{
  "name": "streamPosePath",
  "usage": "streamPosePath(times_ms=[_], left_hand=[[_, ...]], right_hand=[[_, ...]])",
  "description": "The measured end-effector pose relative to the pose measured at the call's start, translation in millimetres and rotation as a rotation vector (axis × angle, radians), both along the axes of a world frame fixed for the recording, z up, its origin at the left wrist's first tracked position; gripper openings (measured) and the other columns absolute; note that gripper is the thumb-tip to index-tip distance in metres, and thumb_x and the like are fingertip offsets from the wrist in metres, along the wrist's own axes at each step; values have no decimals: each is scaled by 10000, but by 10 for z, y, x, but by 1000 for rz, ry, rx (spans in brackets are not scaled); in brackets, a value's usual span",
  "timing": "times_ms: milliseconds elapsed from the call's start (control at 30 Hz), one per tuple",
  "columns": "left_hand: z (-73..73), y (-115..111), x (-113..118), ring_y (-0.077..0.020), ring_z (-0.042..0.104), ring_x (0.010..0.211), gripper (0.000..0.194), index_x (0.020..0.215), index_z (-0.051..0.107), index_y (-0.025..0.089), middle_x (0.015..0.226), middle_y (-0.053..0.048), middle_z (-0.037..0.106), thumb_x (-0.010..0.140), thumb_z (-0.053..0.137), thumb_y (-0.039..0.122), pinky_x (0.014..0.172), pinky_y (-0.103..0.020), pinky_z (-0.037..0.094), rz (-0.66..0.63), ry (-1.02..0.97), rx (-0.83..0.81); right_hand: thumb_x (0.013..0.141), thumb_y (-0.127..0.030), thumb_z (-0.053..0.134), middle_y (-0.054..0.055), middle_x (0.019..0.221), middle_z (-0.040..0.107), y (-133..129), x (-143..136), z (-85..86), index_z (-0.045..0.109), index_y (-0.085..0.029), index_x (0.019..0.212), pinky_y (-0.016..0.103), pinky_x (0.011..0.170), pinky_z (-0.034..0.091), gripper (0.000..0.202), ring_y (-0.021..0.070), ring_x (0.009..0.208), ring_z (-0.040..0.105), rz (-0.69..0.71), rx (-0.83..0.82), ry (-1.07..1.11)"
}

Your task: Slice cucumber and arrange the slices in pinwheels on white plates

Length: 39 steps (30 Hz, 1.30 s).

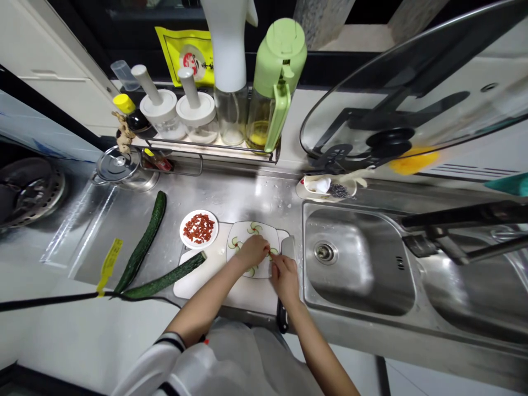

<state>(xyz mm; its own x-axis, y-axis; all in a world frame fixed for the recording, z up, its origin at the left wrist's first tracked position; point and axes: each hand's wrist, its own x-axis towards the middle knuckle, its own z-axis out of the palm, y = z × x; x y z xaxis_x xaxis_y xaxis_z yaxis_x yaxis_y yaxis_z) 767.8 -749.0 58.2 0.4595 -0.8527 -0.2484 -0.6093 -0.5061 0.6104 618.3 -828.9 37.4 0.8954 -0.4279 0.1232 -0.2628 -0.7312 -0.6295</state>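
A white squarish plate (267,231) lies on a white cutting board (198,287). Thin curved cucumber slices (254,227) are spread near its rim. Over the plate, my left hand (252,251) has its fingertips pinched together. My right hand (285,275) is closed at the plate's right side, its fingertips almost meeting the left ones at a cucumber slice. What either pinch holds is too small and hidden to tell. Left of the plate, a small round white dish (186,240) holds chopped red pieces (198,228). A knife (282,317) with a black handle lies along the board's right edge, partly behind my right hand.
A cut cucumber (165,278) rests partly on the board, beside a whole cucumber (144,242). To the right is a steel sink (358,264) with a faucet (437,236). Behind stand a lidded pot (119,165), a condiment rack (214,147) and a large glass lid (371,99).
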Motion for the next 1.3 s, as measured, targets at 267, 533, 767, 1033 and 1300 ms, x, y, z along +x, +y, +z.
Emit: streamPosePath(times_ms=[267,533,767,1033,1300], left_hand=[[5,-15,-18,-181,572,827,231,780,680,152,787,-61,636,846,460,176,785,-291,440,-14,37,37],[-33,25,-22,-181,567,816,262,822,681,147,792,-66,632,879,430,190,777,-296,426,-35,-13,37],[-53,59,-15,-179,571,828,250,833,693,161,785,-56,648,881,450,191,789,-291,425,-22,-26,-6],[-12,88,-26,-182,573,885,212,865,682,148,866,-74,647,870,479,208,827,-297,433,91,-27,81],[63,121,0,-194,551,983,211,945,658,183,941,-69,640,883,460,222,831,-297,428,198,-35,242]], right_hand=[[868,-161,403,96,927,555,-4,28,-17,634,-159,1128,365,797,421,348,211,869,440,3,-27,34],[864,-155,408,102,925,565,-4,45,-7,634,-168,1129,373,791,426,349,221,872,453,-5,-38,36],[858,-142,424,97,949,583,-13,31,4,637,-164,1104,374,816,430,325,222,904,467,-10,-30,-2],[850,-148,430,93,935,593,-35,16,-15,640,-170,1079,387,813,430,311,224,889,476,-18,-37,-7],[853,-146,434,93,932,592,-26,20,-1,648,-163,1070,376,808,434,306,221,894,475,-20,-29,-19]])
